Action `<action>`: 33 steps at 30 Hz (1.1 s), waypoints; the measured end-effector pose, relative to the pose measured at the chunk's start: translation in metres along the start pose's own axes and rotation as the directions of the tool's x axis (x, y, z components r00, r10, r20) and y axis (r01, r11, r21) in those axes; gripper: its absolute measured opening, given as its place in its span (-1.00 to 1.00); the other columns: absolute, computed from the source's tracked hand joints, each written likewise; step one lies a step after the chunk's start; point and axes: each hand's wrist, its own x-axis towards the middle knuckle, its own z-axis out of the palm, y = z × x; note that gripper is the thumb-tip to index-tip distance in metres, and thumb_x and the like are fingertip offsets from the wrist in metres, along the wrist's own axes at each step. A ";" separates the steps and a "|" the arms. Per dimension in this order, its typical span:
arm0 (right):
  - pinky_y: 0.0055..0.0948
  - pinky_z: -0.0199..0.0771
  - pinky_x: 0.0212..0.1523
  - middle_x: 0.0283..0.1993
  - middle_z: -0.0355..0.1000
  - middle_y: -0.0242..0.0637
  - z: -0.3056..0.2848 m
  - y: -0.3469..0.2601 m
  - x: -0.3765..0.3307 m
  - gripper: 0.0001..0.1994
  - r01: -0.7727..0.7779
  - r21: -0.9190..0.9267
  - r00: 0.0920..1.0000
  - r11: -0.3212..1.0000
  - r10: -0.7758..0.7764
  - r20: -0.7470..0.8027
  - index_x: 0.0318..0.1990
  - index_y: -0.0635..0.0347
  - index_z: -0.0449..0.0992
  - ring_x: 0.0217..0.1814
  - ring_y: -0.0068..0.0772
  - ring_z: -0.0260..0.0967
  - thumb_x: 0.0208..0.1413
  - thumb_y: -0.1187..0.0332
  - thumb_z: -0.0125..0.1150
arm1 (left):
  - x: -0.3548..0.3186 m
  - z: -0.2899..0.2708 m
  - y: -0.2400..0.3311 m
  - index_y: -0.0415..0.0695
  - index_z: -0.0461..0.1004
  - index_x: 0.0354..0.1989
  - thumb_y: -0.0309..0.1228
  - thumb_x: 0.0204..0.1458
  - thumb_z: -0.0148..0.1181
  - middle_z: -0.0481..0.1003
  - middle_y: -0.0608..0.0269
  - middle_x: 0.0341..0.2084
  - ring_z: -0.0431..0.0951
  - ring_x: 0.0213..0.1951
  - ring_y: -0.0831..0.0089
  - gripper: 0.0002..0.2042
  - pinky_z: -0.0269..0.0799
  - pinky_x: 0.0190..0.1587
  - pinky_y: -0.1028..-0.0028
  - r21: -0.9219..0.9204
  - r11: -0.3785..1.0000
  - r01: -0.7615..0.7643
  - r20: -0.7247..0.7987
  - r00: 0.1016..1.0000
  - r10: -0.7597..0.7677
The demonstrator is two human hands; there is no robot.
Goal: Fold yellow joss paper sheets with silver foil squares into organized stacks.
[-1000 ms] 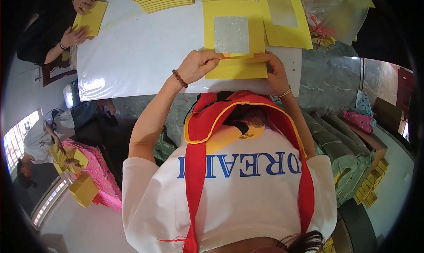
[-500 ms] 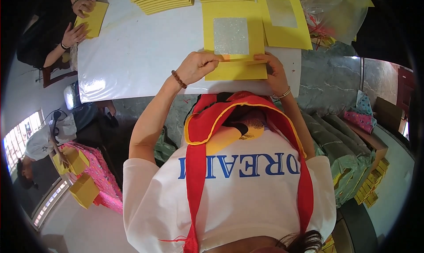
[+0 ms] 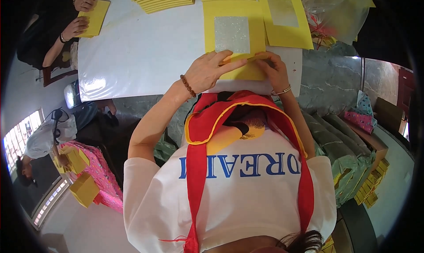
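A yellow paper piece with a silvery rectangle [image 3: 232,34] lies in front of me at the table's near edge, a narrow strip folded along its lower part. Across that fold reaches my left hand [image 3: 210,71], its fingers stretched out and pressing on the paper. My right hand [image 3: 273,69] pinches the right end of the folded strip between thumb and fingers. Partly under the first piece, to its right, is a second yellow piece [image 3: 300,32] with a similar silvery rectangle. My left hand hides the fold's left part.
Stacks of yellow paper pieces [image 3: 163,0] stand at the far side of the white table [image 3: 141,54]. A clear plastic bag [image 3: 340,10] bulges at the far right. At the far left a co-worker's hands [image 3: 75,28] rest on yellow paper. Another person [image 3: 51,136] is at lower left.
My left hand has moved right along the fold, its fingers opening from a closed grip to stretched out. My right hand still grips the strip's right end, its fingers shifted slightly.
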 end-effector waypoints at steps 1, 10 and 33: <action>-0.46 0.26 -0.01 -0.16 0.44 -0.29 0.000 -0.001 0.000 -0.82 0.000 0.001 1.000 1.000 0.000 -0.001 -0.25 0.17 0.51 -0.10 -0.38 0.32 -0.06 0.42 0.22 | 0.001 -0.001 0.000 0.07 0.30 0.09 -0.63 -0.15 0.03 0.33 0.08 -0.05 0.42 -0.14 0.15 -0.46 0.40 -0.14 0.32 -0.033 0.999 0.015 0.006 1.000 -0.015; -0.56 0.30 -0.13 -0.21 0.39 -0.36 0.000 -0.001 -0.002 -0.78 -0.073 0.149 0.997 0.986 0.067 0.044 -0.18 0.23 0.48 -0.16 -0.54 0.30 -0.02 0.40 0.20 | -0.003 -0.003 -0.001 0.05 0.38 0.01 -0.42 -0.19 0.21 0.34 0.16 -0.05 0.39 -0.18 0.23 -0.53 0.36 -0.15 0.37 -0.010 0.995 -0.097 0.004 0.995 0.097; -0.53 0.18 0.08 -0.01 0.33 -0.35 -0.014 0.000 -0.002 -0.56 -0.122 0.318 0.968 0.940 0.041 0.249 0.04 0.24 0.34 0.05 -0.53 0.22 -0.05 0.42 0.22 | 0.003 -0.011 -0.020 -0.21 0.48 -0.37 -0.38 0.02 0.08 0.49 0.13 -0.35 0.43 -0.26 0.22 -0.85 0.38 -0.20 0.36 -0.442 0.881 0.171 0.099 0.985 -0.142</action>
